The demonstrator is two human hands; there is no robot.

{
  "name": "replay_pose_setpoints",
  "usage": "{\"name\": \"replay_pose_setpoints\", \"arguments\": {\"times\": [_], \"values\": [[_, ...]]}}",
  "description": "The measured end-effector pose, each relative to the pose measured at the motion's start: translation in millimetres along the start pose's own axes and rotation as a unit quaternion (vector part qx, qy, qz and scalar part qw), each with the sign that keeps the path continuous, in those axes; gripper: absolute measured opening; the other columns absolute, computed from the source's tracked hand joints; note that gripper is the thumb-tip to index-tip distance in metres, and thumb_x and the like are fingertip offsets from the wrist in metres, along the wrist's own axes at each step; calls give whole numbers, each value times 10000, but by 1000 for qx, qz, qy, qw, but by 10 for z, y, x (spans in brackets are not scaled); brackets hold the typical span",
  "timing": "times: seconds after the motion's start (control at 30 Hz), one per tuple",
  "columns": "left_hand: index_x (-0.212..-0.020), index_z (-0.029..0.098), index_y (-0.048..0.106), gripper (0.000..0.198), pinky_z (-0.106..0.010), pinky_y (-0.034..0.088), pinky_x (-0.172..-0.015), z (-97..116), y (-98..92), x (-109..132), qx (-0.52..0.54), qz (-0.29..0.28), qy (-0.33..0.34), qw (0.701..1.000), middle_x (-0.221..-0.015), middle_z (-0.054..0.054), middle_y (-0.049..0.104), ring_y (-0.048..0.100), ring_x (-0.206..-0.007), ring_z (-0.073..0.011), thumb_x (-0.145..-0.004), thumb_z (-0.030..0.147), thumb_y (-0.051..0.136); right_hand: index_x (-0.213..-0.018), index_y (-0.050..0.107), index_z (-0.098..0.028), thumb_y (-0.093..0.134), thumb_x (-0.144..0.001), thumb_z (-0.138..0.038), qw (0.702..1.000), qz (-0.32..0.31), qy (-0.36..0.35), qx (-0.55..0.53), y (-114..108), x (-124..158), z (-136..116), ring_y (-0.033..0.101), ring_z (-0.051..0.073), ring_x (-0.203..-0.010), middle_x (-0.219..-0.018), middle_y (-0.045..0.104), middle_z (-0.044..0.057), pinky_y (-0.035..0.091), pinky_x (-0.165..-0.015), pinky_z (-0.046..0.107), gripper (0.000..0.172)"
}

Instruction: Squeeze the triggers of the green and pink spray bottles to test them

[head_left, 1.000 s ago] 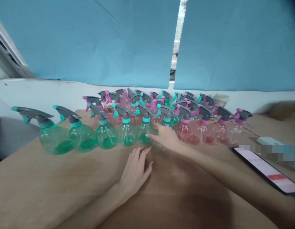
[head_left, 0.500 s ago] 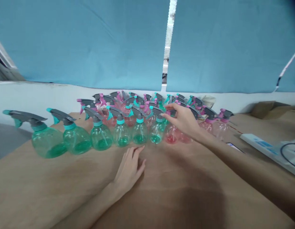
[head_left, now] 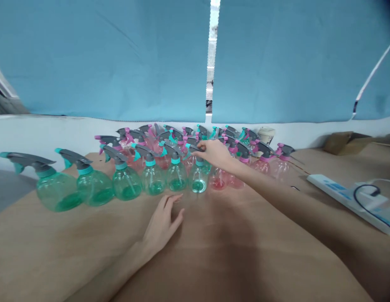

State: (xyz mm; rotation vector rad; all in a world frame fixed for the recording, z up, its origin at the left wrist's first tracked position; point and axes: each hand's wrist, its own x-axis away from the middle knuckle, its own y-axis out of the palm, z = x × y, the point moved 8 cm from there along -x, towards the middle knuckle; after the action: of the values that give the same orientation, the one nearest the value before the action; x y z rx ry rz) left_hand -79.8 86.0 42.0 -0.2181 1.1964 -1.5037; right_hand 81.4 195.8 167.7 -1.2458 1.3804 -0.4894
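Observation:
My right hand (head_left: 215, 153) grips the grey spray head of a green spray bottle (head_left: 198, 178), its thumb and fingers closed around the top. That bottle stands upright on the wooden table (head_left: 188, 260) at the right end of a front row of green spray bottles with teal collars. Just in front of the row, my left hand (head_left: 163, 222) rests low over the table, fingers apart and holding nothing. Nearest to it are a green bottle (head_left: 153, 179) and another green bottle (head_left: 176, 175). Clear pinkish bottles (head_left: 219, 178) stand beneath my right wrist, partly hidden.
Behind the front row crowd several more spray bottles with pink or teal triggers, such as a pink one (head_left: 109, 142). At right lie a white power strip (head_left: 342, 197) with a cable and a brown cardboard piece (head_left: 342, 142). A paper cup (head_left: 265, 135) stands near the blue-curtained wall.
My right hand has moved left and down onto the green bottle's spray head and closed on it. My left hand keeps its pose. The whole view has shifted slightly.

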Motion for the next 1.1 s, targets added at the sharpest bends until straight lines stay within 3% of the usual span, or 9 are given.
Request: {"name": "replay_pose_setpoints", "arguments": {"times": [0.17,0.33,0.43,0.53,0.67,0.77,0.9,1.0,1.1], "values": [[-1200,239,390,349,-396,412,-891,189,84,45,26,24,-22,999,-1099,-54,473,482,-1067,-219,-861,230,476,-707,631,-228,497,-766,-526,999,-22,-21,-14,-77,236,-45,571,174,-623,-617,630,22,313,-491,261,332],[-1326,241,203,673,-470,316,-978,381,203,43,46,64,-43,996,-1287,-100,346,350,-1211,-266,-789,323,601,-650,577,-221,442,-771,-590,997,-34,-49,-43,-256,582,-127,485,127,-510,-538,567,-6,267,-453,243,411],[-1351,246,134,792,-496,306,-978,543,345,3,82,53,-26,995,-1356,-122,288,326,-1235,-292,-754,361,640,-642,575,-214,441,-778,-578,995,-52,-61,-62,-391,836,-148,477,112,-499,-542,572,-12,266,-463,236,411],[-1336,235,171,778,-501,349,-943,696,519,-40,125,28,-31,991,-1344,-132,333,366,-1213,-309,-740,381,652,-642,579,-216,446,-789,-548,993,-52,-79,-68,-554,1076,-113,461,102,-498,-546,568,-24,254,-468,236,387],[-1326,234,203,767,-507,386,-902,939,759,-83,167,-25,-34,985,-1295,-129,413,437,-1159,-313,-730,379,663,-681,599,-212,444,-784,-564,987,-59,-98,-114,-711,1314,119,479,105,-540,-572,563,-26,295,-491,236,399],[-1331,241,204,784,-511,371,-916,1145,885,-114,188,-52,-18,981,-1301,-120,419,438,-1161,-312,-717,346,679,-877,624,-221,543,-729,-538,960,-106,-126,-227,-701,1466,370,561,133,-762,-840,626,5,410,-626,238,358],[-1333,236,216,778,-474,381,-921,1370,1047,-168,224,-85,-10,971,-1295,-106,435,433,-1170,-299,-719,338,683,-1218,445,-261,691,-643,-404,927,-122,-107,-338,-617,1642,719,541,186,-1000,-1195,525,44,434,-825,318,642],[-1330,237,233,766,-464,368,-937,1543,1181,-222,242,-112,10,964,-1290,-95,441,429,-1173,-292,-720,339,685,-1210,422,-247,728,-605,-362,919,-74,-85,-377,-593,1745,850,560,193,-942,-1138,546,47,456,-792,333,688],[-1334,224,235,789,-456,366,-941,1706,1295,-276,251,-140,43,957,-1283,-95,447,434,-1165,-292,-707,361,693,-1139,459,-234,672,-675,-359,915,-13,-46,-400,-600,1815,922,566,195,-889,-1018,581,40,461,-763,344,526]]}}
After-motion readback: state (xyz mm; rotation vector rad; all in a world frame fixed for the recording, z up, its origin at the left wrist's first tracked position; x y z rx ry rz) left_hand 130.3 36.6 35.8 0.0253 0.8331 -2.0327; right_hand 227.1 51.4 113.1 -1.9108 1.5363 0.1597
